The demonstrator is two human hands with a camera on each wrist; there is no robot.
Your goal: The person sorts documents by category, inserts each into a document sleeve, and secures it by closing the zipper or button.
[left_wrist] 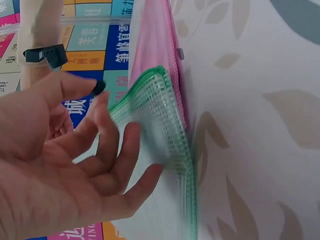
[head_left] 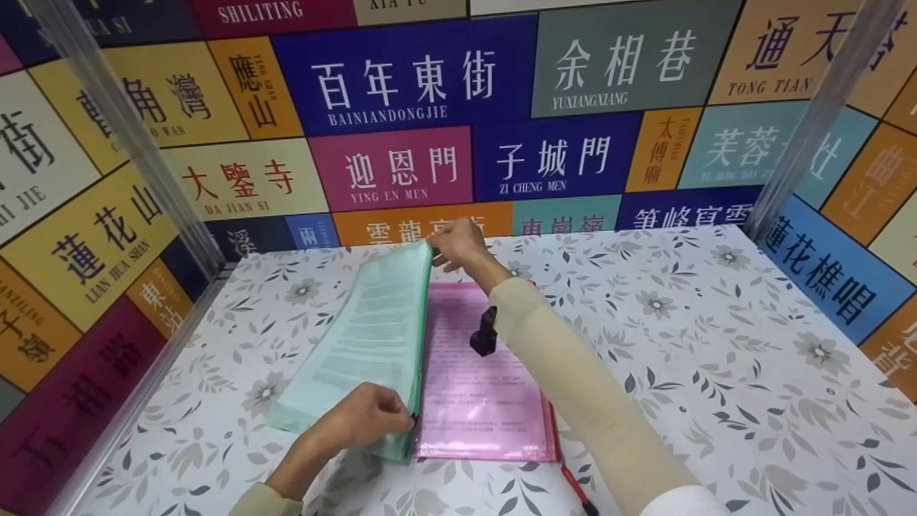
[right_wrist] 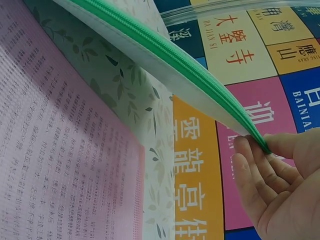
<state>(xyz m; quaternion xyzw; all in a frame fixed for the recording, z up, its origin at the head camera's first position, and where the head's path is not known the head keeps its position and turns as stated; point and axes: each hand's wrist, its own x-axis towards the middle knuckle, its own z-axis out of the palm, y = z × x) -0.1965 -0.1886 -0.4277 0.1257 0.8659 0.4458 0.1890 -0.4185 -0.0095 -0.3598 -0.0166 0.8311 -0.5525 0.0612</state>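
A green mesh zipper pouch (head_left: 365, 322) with printed papers inside is raised along its zipper side. My right hand (head_left: 464, 247) pinches its far corner, and the right wrist view shows thumb and fingers on the end of the green zipper (right_wrist: 175, 60). At the near end, my left hand (head_left: 367, 416) pinches a small dark zipper pull (left_wrist: 99, 88) between thumb and index finger, its other fingers loosely bent by the mesh. A pink zipper pouch (head_left: 480, 423), also holding printed pages, lies flat on the table beneath and to the right of the green one.
The table's floral white cover (head_left: 688, 358) spreads around the pouches. A red zipper cord (head_left: 573, 484) with a dark tip trails from the pink pouch's near right corner. Upright panels of coloured name signs (head_left: 401, 79) stand behind and beside the table, with clear posts (head_left: 136, 136) at the corners.
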